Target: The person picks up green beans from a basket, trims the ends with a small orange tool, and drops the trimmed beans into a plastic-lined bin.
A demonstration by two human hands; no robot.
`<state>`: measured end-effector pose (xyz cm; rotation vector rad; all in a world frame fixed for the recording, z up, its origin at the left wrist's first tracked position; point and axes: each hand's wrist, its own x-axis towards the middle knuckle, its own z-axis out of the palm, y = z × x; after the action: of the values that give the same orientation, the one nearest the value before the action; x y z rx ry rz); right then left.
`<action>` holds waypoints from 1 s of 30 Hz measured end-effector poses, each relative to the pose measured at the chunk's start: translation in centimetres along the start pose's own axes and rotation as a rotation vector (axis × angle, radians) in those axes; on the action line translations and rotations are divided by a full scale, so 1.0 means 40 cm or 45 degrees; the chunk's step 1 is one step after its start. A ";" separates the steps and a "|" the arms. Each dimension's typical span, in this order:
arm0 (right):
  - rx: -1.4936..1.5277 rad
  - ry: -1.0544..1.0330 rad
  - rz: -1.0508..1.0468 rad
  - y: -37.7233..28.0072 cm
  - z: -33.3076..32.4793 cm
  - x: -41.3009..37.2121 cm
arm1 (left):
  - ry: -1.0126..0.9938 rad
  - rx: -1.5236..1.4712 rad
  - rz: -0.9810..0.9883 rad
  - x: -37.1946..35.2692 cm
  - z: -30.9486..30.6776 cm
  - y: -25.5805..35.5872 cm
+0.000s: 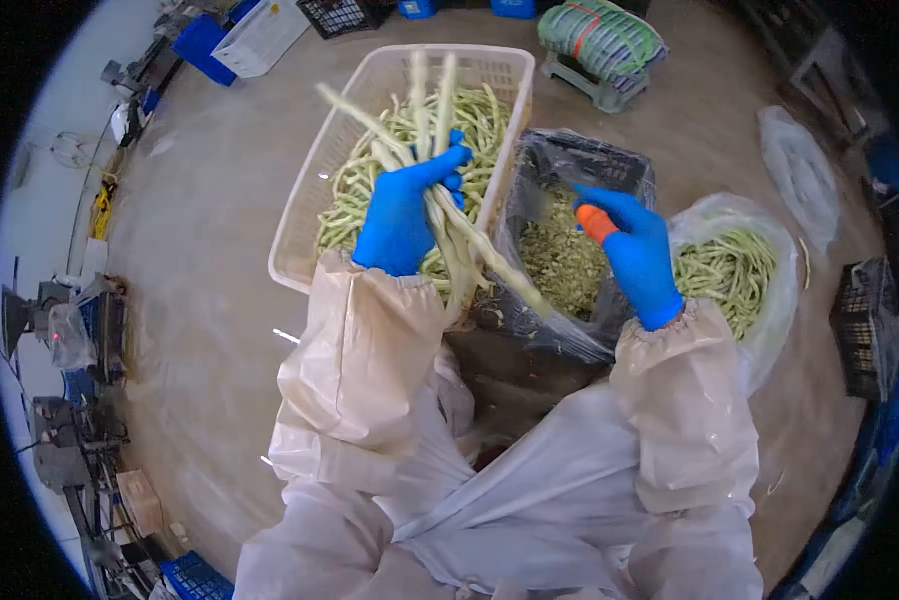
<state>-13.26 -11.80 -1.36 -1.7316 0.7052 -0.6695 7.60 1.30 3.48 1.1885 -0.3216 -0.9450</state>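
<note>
Several long pale green beans [499, 262] are gripped in my left hand [401, 212], which wears a blue glove and is above a white crate [301, 225] full of beans. My right hand [641, 252], also gloved in blue, is closed around an orange handle [596, 223]; any blade on it cannot be made out. Beneath and beside it stands a black crate [594, 150] lined with clear plastic, holding small green pieces [559, 265]. Right of my right hand, a clear plastic bag [781, 300] holds more beans [731, 275].
A wrapped green bundle [604, 38] rests on a small stool [601, 92] at the back. Another plastic bag [799, 175] and a black crate [862, 330] are on the right. Machinery [64, 435] lines the left wall; blue and white bins [261, 38] stand at the back left.
</note>
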 end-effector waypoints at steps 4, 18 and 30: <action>0.223 -0.181 0.011 0.016 0.007 0.007 | -0.251 -0.194 -0.282 -0.014 0.051 -0.057; -0.311 -0.931 0.412 0.005 -0.062 -0.015 | 0.245 -0.400 -0.142 -0.035 0.111 -0.236; 0.759 -0.263 0.613 0.035 -0.036 0.036 | 0.083 -0.304 -0.278 -0.070 0.152 -0.271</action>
<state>-13.57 -14.09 -2.24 -1.0119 0.6597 -0.3101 -3.03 -1.12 -3.12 1.0449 -0.0242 -1.0989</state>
